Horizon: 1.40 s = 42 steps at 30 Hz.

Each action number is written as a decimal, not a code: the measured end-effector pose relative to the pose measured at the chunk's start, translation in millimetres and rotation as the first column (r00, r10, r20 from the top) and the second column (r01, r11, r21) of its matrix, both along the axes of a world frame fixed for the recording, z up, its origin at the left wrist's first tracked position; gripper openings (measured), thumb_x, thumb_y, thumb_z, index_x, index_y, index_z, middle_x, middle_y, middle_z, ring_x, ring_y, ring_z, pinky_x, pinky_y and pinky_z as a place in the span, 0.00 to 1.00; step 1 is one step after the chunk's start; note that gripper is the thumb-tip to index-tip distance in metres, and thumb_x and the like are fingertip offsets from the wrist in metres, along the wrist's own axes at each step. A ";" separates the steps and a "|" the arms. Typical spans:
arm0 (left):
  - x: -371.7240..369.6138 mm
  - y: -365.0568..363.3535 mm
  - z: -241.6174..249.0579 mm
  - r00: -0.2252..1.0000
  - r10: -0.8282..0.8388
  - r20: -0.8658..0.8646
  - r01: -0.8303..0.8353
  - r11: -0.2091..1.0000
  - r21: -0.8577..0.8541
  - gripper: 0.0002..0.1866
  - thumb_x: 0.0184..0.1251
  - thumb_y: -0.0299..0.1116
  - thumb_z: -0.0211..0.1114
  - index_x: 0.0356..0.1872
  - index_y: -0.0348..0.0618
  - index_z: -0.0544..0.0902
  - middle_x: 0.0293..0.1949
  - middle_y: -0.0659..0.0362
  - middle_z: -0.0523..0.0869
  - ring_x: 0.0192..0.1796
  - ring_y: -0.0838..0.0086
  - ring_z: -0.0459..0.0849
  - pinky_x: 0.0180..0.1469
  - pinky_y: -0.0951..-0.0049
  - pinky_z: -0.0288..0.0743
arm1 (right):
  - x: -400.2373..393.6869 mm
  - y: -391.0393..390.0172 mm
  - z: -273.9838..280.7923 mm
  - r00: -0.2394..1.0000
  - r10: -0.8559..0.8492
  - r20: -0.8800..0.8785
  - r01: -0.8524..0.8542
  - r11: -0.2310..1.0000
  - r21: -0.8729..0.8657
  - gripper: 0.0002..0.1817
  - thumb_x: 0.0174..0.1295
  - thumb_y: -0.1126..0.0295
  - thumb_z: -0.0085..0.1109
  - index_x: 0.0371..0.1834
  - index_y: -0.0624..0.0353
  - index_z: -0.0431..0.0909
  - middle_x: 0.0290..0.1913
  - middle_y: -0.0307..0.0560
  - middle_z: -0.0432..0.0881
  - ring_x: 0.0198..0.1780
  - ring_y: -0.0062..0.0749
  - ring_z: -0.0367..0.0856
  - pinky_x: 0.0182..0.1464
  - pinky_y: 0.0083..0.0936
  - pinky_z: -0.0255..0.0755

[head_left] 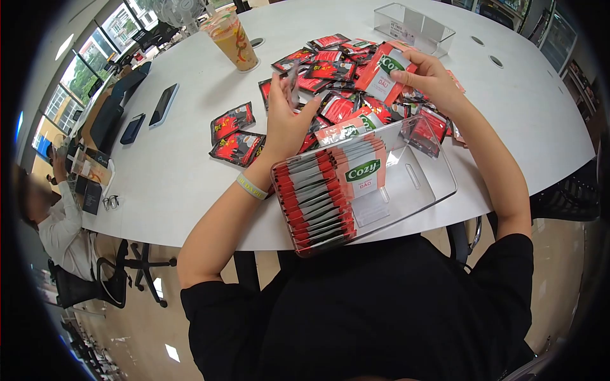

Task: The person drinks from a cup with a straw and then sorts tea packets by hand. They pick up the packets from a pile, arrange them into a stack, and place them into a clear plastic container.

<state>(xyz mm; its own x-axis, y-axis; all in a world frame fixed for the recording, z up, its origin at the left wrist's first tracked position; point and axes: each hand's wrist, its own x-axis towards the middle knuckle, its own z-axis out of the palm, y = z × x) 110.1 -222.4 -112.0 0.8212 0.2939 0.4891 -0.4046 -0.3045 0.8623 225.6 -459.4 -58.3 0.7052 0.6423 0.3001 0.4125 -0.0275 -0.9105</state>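
My right hand (pixel 432 82) pinches a pink and white Cozy sachet (pixel 383 79) by its edge, above a loose pile of sachets. My left hand (pixel 286 124) is raised at the pile's left side, its fingers and thumb around a greyish sachet (pixel 293 84) seen nearly edge-on. Close to my body, a clear plastic box (pixel 413 179) sits tilted at the table edge. Inside it stand a row of red and black sachets (pixel 311 200) and a row of pink Cozy sachets (pixel 363 170). Red and black sachets (pixel 332 70) make up most of the pile, with some pink ones among them.
A second clear box (pixel 416 35) stands at the back of the white table (pixel 190 190). Behind the pile's left side is a drink cup (pixel 232 44). Two phones, a tablet-like one (pixel 164 105) and a dark one (pixel 132 129), lie left. Another person (pixel 63 222) sits far left.
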 end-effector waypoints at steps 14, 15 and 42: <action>-6.0 -11.7 10.6 0.977 0.005 0.215 -0.149 0.739 0.657 0.12 0.51 0.41 0.68 0.32 0.45 0.83 0.42 0.61 0.81 0.50 0.70 0.74 0.59 0.56 0.49 | -7.7 35.1 -16.9 0.969 0.232 -0.084 -0.242 0.959 -0.148 0.13 0.53 0.67 0.66 0.39 0.62 0.79 0.30 0.36 0.81 0.25 0.11 0.72 0.26 0.10 0.64; -4.5 -9.1 9.9 0.977 0.006 0.214 -0.149 0.739 0.658 0.12 0.51 0.41 0.68 0.32 0.45 0.83 0.42 0.61 0.81 0.50 0.70 0.74 0.59 0.56 0.49 | -7.2 37.1 -21.2 0.966 0.252 -0.061 -0.259 0.953 -0.161 0.15 0.53 0.67 0.66 0.40 0.63 0.79 0.32 0.38 0.81 0.26 0.12 0.72 0.27 0.10 0.65; -1.1 -9.1 10.1 0.907 -0.401 -0.131 0.335 0.873 -0.353 0.14 0.62 0.31 0.54 0.43 0.36 0.63 0.42 0.56 0.74 0.43 0.78 0.75 0.48 0.74 0.70 | -13.9 46.2 5.7 0.796 0.144 0.588 -0.065 0.986 -0.154 0.05 0.53 0.72 0.63 0.28 0.60 0.79 0.21 0.37 0.77 0.21 0.15 0.69 0.23 0.15 0.62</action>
